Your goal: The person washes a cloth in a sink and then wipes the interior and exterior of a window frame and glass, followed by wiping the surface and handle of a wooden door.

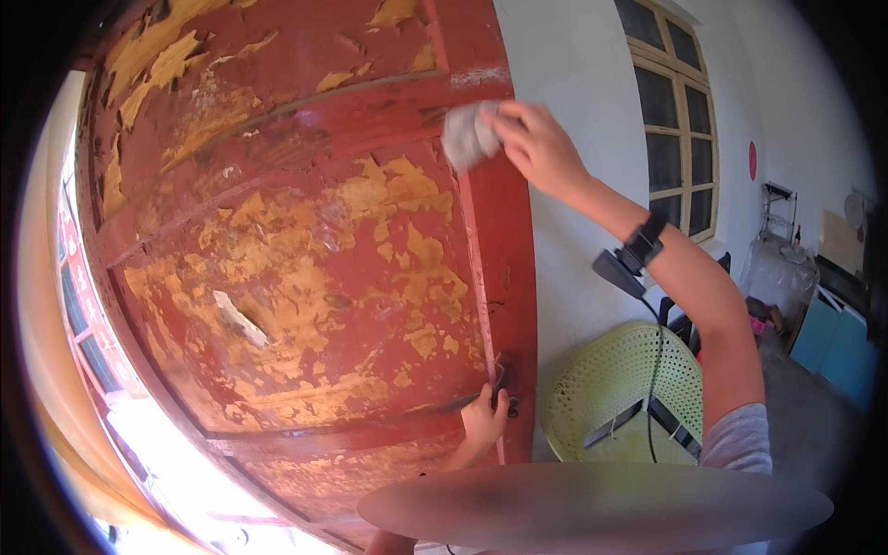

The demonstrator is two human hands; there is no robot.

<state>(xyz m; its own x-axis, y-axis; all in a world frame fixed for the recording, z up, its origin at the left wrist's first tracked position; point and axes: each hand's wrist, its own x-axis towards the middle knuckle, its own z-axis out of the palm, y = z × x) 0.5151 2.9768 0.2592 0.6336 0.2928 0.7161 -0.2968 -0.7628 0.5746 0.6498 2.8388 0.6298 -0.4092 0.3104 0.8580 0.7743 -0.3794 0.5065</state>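
A red wooden door (361,243) with raised panels fills the middle of the view, its paint peeling to show yellowish patches. My right hand (538,146) pinches a folded pale grey cloth (470,135) against the upper part of the door's right stile. Lower on the same stile, the fingers of my left hand (483,420) are closed around a dark metal door handle (501,378); part of the handle is hidden by them. A black strapped device (644,243) with a cable sits on my right forearm. A blurred oval hides the area below my hands.
A light green plastic chair (628,388) stands to the right by the white wall (576,208). Beyond it are a wood-framed window (680,139) and a blue cabinet (832,340). At left, an orange curtain (41,291) hangs beside a bright opening.
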